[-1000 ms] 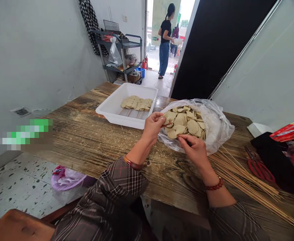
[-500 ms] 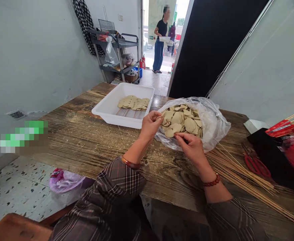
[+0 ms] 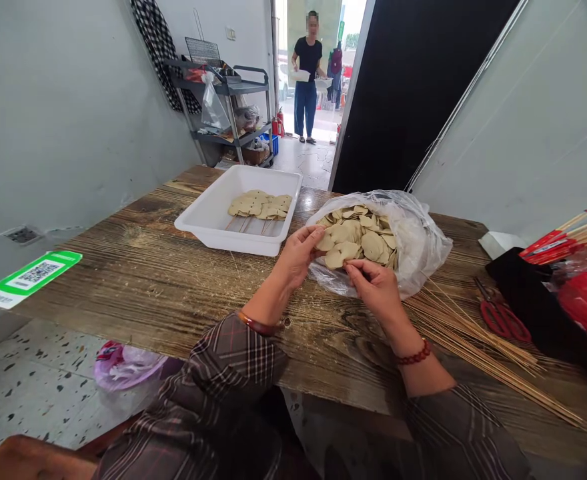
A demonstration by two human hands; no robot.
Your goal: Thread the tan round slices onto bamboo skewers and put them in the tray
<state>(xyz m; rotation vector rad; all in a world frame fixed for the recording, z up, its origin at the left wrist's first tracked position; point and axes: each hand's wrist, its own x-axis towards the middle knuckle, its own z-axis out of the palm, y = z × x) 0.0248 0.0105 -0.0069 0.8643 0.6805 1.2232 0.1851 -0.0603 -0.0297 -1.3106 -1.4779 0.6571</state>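
My left hand is closed in a pinch on the edge of a thin beige slice at the left side of the clear plastic bag. Just nearer to me, my right hand pinches the edge of another flat slice between thumb and forefinger. The slices look like rounds of tofu sheet. Many loose ones fill the open bag beneath my fingers. To the left, a white plastic tub contains skewered slices with their sticks pointing towards me.
Long bamboo skewers lie right of my right hand. Beyond them are red-handled scissors and a black box with red-wrapped sticks. A grey cart stands behind the table. A person carrying white containers is in the doorway.
The view has shifted slightly right. My hands keep their pinches over the bag, with more slice showing beside the left fingers. The person in the doorway has turned towards the room.
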